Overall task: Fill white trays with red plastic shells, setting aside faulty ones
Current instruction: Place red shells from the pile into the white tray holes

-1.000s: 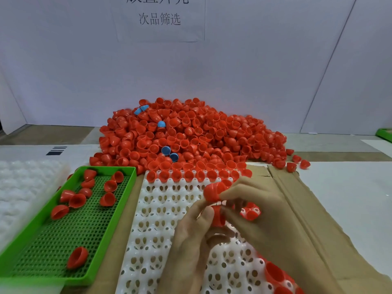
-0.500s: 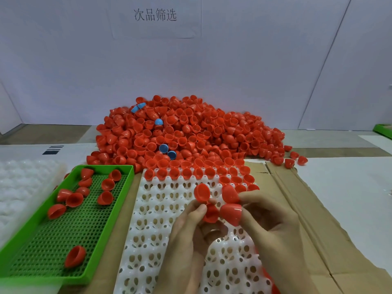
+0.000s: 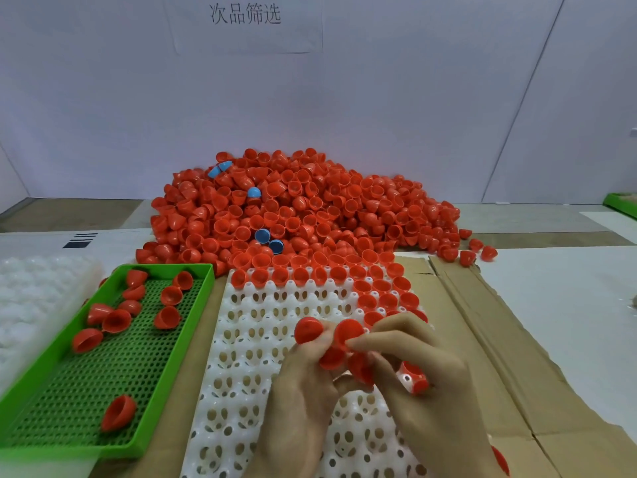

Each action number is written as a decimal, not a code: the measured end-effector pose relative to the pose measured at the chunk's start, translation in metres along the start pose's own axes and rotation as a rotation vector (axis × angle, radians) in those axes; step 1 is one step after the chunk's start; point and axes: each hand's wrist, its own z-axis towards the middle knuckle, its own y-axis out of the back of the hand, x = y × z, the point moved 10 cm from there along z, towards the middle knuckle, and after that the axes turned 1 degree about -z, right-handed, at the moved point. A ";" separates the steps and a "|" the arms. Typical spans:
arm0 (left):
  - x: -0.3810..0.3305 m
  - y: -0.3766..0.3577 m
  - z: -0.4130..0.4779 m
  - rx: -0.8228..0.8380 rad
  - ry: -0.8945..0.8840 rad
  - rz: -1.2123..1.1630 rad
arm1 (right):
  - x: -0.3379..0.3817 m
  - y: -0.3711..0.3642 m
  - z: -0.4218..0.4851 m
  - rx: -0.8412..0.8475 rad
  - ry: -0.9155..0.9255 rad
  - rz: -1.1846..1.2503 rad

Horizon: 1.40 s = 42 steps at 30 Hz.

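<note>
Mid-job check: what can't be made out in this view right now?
Head view only:
- White tray cells under the left hand and right hand: hidden by them.
- Faults on the held shells: too small to tell.
- Wall sign: cut off by top edge.
- Far green tray: cut off by right edge.

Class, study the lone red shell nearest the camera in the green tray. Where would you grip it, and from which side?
Probably pinch the lone shell across its round body from above: it lies tipped on its side on the green tray's mesh, with no neighbours crowding it.
</note>
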 end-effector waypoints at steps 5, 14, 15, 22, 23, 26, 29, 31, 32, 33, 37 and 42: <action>0.001 0.003 0.002 -0.063 0.006 0.150 | 0.011 -0.003 0.006 0.088 0.145 -0.145; -0.007 0.019 -0.002 -0.144 -0.101 -0.005 | -0.026 0.005 0.000 0.028 -0.415 0.292; -0.009 0.020 -0.002 -0.147 -0.115 -0.021 | -0.026 0.001 0.000 0.060 -0.440 0.354; -0.007 0.023 -0.002 -0.171 -0.086 0.017 | -0.014 0.019 0.002 -0.073 -0.283 0.229; -0.007 0.022 -0.003 -0.174 -0.085 0.036 | -0.013 0.021 0.002 -0.080 -0.254 0.194; -0.007 0.022 -0.003 -0.186 -0.086 0.050 | -0.012 0.020 -0.001 -0.080 -0.246 0.152; -0.006 0.020 -0.003 -0.172 -0.078 0.049 | -0.015 0.017 -0.006 -0.092 -0.277 0.162; -0.005 0.019 -0.002 -0.164 -0.075 0.067 | -0.018 0.011 -0.008 -0.074 -0.312 0.147; -0.005 0.019 -0.002 -0.159 -0.077 0.075 | -0.021 0.007 -0.009 -0.061 -0.342 0.139; -0.006 0.018 -0.001 -0.153 -0.084 0.082 | -0.024 0.005 -0.011 -0.054 -0.373 0.139; -0.010 0.012 -0.002 -0.103 -0.119 0.109 | -0.025 0.004 -0.012 -0.087 -0.412 0.236; -0.008 -0.001 -0.007 -0.014 -0.094 0.082 | -0.031 0.011 -0.009 -0.119 -0.449 0.270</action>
